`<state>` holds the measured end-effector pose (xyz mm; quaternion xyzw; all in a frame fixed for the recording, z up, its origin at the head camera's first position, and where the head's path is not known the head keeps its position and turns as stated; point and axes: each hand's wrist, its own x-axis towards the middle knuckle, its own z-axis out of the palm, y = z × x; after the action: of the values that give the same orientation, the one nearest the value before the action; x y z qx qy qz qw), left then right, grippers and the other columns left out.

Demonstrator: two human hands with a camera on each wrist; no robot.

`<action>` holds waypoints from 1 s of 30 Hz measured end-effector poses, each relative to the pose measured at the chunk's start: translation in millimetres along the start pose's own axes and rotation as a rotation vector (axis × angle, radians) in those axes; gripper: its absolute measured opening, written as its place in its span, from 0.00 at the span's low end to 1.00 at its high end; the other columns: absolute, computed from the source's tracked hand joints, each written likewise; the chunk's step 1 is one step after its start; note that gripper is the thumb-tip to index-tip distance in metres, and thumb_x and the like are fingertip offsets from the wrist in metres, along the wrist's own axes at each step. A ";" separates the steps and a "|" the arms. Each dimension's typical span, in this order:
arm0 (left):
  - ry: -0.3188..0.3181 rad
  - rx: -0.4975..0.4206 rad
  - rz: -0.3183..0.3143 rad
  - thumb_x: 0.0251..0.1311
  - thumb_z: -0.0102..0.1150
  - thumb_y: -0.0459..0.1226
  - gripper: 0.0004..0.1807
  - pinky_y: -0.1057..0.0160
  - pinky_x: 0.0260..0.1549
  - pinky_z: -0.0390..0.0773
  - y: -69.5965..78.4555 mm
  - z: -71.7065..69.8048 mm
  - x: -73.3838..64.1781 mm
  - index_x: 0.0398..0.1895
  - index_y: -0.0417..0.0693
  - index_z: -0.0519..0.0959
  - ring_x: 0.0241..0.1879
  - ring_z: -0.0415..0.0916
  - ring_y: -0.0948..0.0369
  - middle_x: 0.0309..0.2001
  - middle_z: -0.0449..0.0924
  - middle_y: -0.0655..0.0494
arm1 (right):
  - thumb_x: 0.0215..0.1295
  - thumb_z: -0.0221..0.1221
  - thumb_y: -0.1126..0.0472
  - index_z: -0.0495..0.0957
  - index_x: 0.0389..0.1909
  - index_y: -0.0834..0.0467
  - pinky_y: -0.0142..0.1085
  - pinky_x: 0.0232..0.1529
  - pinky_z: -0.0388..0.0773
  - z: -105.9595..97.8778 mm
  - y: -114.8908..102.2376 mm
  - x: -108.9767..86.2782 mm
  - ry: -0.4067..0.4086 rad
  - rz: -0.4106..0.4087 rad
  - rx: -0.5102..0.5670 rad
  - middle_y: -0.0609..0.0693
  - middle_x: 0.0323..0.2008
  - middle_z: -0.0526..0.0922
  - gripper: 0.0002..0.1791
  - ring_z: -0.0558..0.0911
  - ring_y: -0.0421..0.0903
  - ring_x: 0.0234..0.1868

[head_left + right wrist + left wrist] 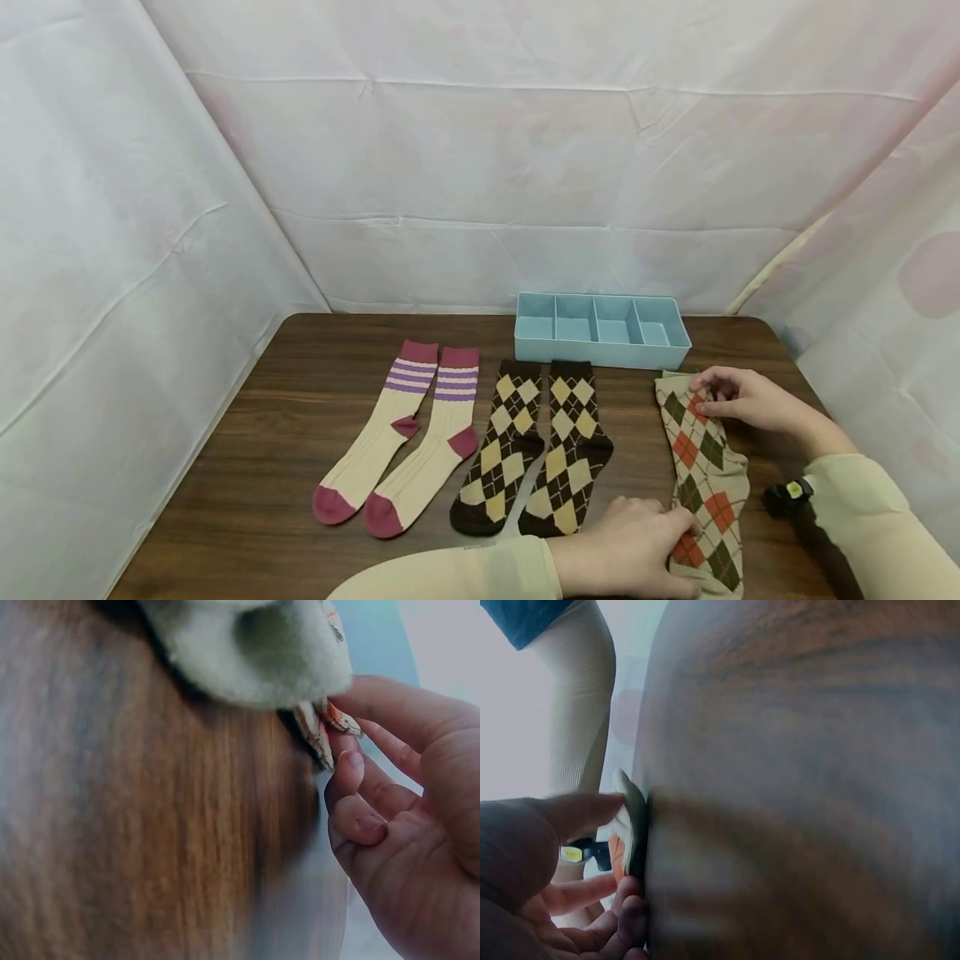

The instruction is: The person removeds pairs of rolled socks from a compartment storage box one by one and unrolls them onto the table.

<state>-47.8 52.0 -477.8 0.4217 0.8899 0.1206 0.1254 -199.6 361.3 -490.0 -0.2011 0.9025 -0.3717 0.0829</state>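
Observation:
A beige argyle sock (693,467) with orange and green diamonds lies lengthwise at the table's right side. Near its cuff, my right hand (750,400) pinches its edge; two fabric layers show by those fingers in the right wrist view, where a beige fold (262,660) bulges above the wood. At the near end my left hand (630,542) grips the sock between thumb and fingers. The left wrist view shows the sock's edge (634,817) low against the tabletop, between thumb (589,814) and fingers.
Left of the hands lie two dark brown argyle socks (572,450), then two cream socks (435,442) with maroon toes and purple stripes. A light blue tray (600,352) with several compartments stands at the back of the wooden table (247,467). White cloth (480,167) hangs around.

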 end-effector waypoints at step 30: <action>0.043 -0.650 -0.027 0.64 0.70 0.31 0.26 0.79 0.31 0.76 -13.7 -13.6 -25.2 0.64 0.60 0.81 0.29 0.73 0.81 0.34 0.74 0.77 | 0.73 0.72 0.62 0.85 0.59 0.59 0.34 0.38 0.85 -11.6 -27.7 -10.4 0.172 0.022 -0.036 0.53 0.46 0.91 0.17 0.87 0.36 0.40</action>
<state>-46.7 22.5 -466.4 0.3452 0.8127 0.4057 0.2363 -185.2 355.3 -462.3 -0.1601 0.9149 -0.3705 0.0055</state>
